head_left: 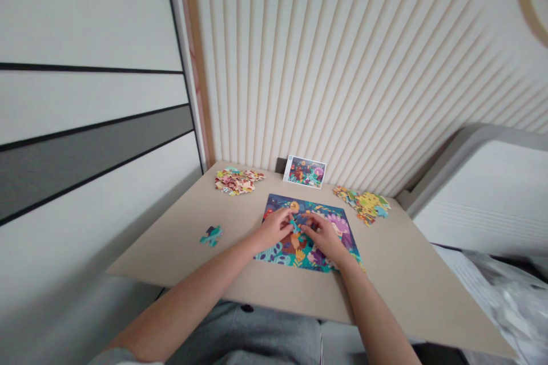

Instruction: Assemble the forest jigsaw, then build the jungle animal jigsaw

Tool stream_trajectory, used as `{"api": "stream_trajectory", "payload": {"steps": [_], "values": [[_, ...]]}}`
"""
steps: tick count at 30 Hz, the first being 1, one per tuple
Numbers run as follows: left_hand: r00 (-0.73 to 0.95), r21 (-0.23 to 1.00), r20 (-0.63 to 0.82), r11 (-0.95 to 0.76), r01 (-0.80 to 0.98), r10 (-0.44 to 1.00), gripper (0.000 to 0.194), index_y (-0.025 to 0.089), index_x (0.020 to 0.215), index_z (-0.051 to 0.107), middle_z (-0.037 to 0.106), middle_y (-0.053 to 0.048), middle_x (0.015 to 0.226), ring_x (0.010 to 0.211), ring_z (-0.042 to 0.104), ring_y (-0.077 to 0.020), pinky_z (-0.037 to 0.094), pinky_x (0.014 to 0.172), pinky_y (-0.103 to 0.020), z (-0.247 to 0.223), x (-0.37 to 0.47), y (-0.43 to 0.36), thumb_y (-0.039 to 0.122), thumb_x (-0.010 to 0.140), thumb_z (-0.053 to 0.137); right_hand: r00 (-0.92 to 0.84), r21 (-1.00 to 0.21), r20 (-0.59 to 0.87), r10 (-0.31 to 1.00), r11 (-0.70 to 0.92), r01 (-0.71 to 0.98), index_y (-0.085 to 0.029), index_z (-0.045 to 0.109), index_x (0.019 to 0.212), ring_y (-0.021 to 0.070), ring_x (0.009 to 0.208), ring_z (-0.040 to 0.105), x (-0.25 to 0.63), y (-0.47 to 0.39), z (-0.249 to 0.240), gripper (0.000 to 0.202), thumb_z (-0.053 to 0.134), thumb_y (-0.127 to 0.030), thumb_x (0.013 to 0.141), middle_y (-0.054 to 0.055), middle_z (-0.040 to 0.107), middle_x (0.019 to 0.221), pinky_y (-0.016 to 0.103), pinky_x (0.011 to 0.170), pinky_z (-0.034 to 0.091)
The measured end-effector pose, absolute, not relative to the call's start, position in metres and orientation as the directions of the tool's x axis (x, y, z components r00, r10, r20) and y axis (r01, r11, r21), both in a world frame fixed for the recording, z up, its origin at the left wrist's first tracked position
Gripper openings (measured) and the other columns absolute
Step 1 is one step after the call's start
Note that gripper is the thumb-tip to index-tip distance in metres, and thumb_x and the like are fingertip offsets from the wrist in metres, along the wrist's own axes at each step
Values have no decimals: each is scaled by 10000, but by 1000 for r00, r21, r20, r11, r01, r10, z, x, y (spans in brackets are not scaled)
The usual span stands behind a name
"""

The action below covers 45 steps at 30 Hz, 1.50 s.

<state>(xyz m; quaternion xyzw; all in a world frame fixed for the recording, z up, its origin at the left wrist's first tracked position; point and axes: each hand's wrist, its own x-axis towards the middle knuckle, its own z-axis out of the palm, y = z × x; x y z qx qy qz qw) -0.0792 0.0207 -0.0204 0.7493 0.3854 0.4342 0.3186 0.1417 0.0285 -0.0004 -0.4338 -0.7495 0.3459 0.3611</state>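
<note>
While a loose piece [211, 235] sits left of the puzzle [306, 254] (flat on the counter [398, 268], long axis side to side), the left hand [276, 228] reaches over its middle, fingers pinching a teal piece [295, 227]. Card [305, 173] behind it: small print's unreadable. Right hand [323, 234] curls over it too, can't tell if gripping.

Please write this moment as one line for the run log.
left hand: fingers at teal piece | right hand: beside it | puzzle: beneath both hands | loose piece: on table, left | picture card: behind puzzle
</note>
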Motion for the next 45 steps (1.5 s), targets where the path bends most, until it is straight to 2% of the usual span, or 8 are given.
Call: {"api": "stream_trajectory", "payload": {"steps": [5, 9, 12, 18, 23, 28, 38, 45], "values": [[425, 742, 403, -561, 366, 811, 673, 267, 1523, 401, 620, -103, 1347, 1050, 667, -210, 553, 936, -370, -16, -79, 15, 190, 891, 620, -322, -932, 214, 922, 291, 215, -206, 646, 1188, 144, 634, 536, 144, 33, -1, 443, 698, -497, 858, -25, 614, 728, 261, 594, 422], [452, 692, 399, -585, 423, 798, 618, 258, 1482, 456, 601, -103, 1402, 1193, 628, -245, 510, 1020, -391, -11, -82, 13, 245, 898, 657, -300, -923, 209, 931, 289, 255, -193, 714, 1049, 153, 644, 542, 146, 36, -4, 410, 699, -547, 843, 12, 645, 755, 277, 602, 441], [429, 672, 403, -580, 460, 808, 601, 249, 1447, 490, 616, -103, 1382, 1238, 604, -261, 474, 1066, -406, -7, -84, 12, 285, 884, 697, -308, -918, 202, 930, 289, 270, -194, 732, 1052, 154, 645, 525, 145, 35, -2, 411, 664, -554, 867, 13, 625, 742, 277, 593, 432], [345, 685, 390, -519, 511, 854, 610, 251, 1386, 506, 687, -73, 1164, 1007, 681, -241, 530, 927, -365, -5, -86, 11, 393, 846, 750, -342, -943, 199, 918, 275, 187, -213, 639, 1271, 147, 699, 547, 142, 29, 6, 534, 710, -516, 837, -11, 601, 787, 277, 650, 469], [353, 664, 396, -529, 528, 848, 587, 255, 1378, 498, 678, -59, 1124, 999, 670, -238, 522, 907, -354, -6, -86, 12, 368, 854, 739, -351, -945, 190, 917, 267, 186, -204, 673, 1187, 148, 721, 568, 142, 31, 3, 468, 727, -501, 829, -6, 624, 815, 291, 698, 481], [358, 657, 426, -557, 508, 831, 472, 243, 1366, 516, 661, -25, 978, 913, 649, -198, 510, 893, -326, -4, -85, 12, 258, 911, 644, -311, -947, 196, 930, 262, 186, -217, 674, 1156, 150, 667, 536, 147, 34, 6, 434, 710, -514, 842, -12, 596, 763, 275, 622, 445], [373, 641, 418, -560, 524, 828, 407, 236, 1344, 548, 678, -53, 1014, 917, 650, -204, 515, 900, -339, -3, -87, 11, 279, 942, 596, 26, -930, 346, 938, 339, 143, -219, 637, 1190, 177, 717, 587, 170, 47, 16, 456, 693, -510, 843, 4, 626, 793, 306, 656, 483], [381, 620, 425, -570, 539, 821, 347, 228, 1292, 581, 686, -50, 1002, 931, 650, -207, 503, 918, -339, -5, -86, 13, 272, 948, 588, -12, -940, 328, 945, 327, 92, -216, 645, 1164, 168, 721, 581, 166, 42, 17, 417, 712, -469, 840, -6, 610, 780, 300, 677, 477]]}}
